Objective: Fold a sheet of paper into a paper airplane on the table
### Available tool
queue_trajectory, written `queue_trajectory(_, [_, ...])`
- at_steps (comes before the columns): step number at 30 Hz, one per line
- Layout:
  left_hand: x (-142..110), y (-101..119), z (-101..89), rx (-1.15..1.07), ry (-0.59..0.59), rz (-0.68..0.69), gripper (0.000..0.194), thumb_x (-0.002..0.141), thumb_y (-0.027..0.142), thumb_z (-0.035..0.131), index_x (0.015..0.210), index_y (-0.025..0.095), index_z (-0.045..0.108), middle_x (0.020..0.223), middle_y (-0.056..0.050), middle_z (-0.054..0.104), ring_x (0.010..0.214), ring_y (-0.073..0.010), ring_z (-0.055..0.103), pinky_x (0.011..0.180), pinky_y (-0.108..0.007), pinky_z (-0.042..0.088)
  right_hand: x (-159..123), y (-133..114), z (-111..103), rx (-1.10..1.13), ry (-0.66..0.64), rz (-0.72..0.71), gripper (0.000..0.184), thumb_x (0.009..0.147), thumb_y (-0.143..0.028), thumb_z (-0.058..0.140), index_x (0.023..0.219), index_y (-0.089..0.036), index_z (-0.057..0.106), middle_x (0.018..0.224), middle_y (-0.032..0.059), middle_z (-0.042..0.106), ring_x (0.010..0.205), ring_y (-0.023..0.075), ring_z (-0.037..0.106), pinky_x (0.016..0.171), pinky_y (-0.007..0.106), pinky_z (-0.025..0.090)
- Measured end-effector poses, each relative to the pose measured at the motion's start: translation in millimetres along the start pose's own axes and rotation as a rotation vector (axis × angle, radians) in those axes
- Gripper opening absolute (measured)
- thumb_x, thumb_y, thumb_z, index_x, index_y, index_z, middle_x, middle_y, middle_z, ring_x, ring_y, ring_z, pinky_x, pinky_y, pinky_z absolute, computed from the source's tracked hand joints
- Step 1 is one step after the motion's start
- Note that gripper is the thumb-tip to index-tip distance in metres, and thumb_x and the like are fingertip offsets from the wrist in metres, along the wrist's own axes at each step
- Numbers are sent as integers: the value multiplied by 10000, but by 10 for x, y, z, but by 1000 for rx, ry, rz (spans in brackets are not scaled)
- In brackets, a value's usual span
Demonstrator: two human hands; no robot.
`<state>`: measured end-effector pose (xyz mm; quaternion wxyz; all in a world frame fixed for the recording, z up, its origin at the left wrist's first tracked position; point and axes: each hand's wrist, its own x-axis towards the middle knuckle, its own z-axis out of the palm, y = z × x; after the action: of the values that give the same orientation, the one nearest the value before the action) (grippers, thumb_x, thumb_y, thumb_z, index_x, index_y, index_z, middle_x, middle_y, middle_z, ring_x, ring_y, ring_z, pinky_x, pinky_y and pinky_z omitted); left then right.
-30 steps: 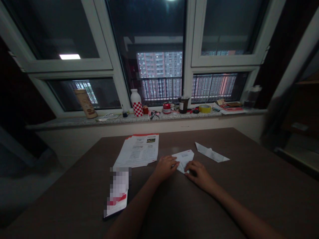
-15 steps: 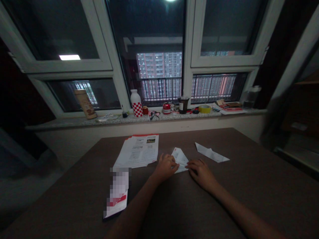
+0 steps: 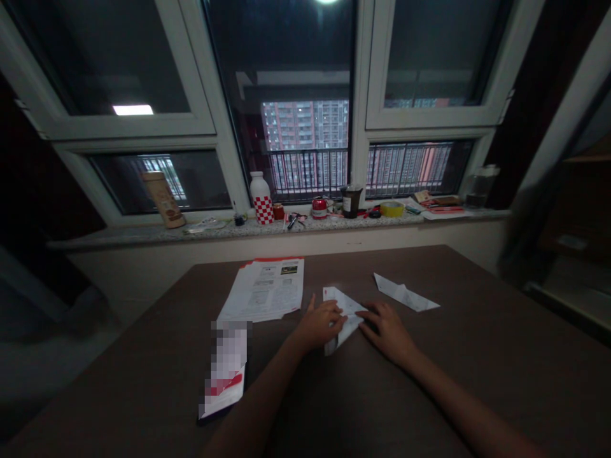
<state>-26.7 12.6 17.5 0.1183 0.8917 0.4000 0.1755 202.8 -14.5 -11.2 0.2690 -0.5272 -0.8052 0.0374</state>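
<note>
one folded white paper sheet [image 3: 349, 306] sits on a dark brown table [image 3: 477, 331], under the left hand [image 3: 319, 324], whose fingers curl closed and pinch it. the right hand [image 3: 387, 332] lies open, fingertips touching the sheet's right edge. just beyond lies a long folded white paper strip [image 3: 405, 294]; to the left, a stack of red-edged printed pages [image 3: 263, 290] and a blurred red-striped packet [image 3: 224, 369].

Folded white paper [image 3: 344, 320] partly hidden under the left hand [image 3: 321, 324], left forearm [image 3: 252, 397] and right forearm [image 3: 458, 397] cut off by bottom edge, blurred squares over the packet [image 3: 228, 346] on the table, printing on the sheets [image 3: 262, 289] too small to read, small objects [image 3: 296, 221] on the windowsill too small to tell
</note>
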Motion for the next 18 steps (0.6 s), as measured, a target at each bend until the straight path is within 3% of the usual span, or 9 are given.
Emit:
queue_trajectory(7, [7, -6, 20, 10, 11, 4, 272, 955, 358, 450, 1045, 317, 704, 1165, -17, 664, 1231, -209, 494, 1150, -567, 24, -16, -71, -32, 1, -17, -40, 257, 914, -328, 500, 1077, -301, 696, 1087, 73, 638, 1062, 256, 555, 952, 461, 388])
queue_trajectory(13, [6, 27, 46, -41, 37, 19, 282, 955, 380, 454, 1012, 309, 721, 1108, -23, 681, 1220, -205, 507, 1157, -541, 23, 23, 7, 22, 99, -16, 25, 301, 920, -319, 470, 1078, -228, 710, 1192, 95, 654, 1121, 247, 579, 1003, 429, 400])
queue_trajectory(18, [17, 5, 110, -123, -12, 23, 276, 943, 398, 471, 1027, 312, 720, 1157, -25, 682, 1245, -202, 499, 1165, -516, 22, 56, 95, 24, 190, -56, 65, 324, 890, -306, 496, 1132, -204, 686, 1302, 109, 607, 1225, 248, 544, 1123, 511, 267])
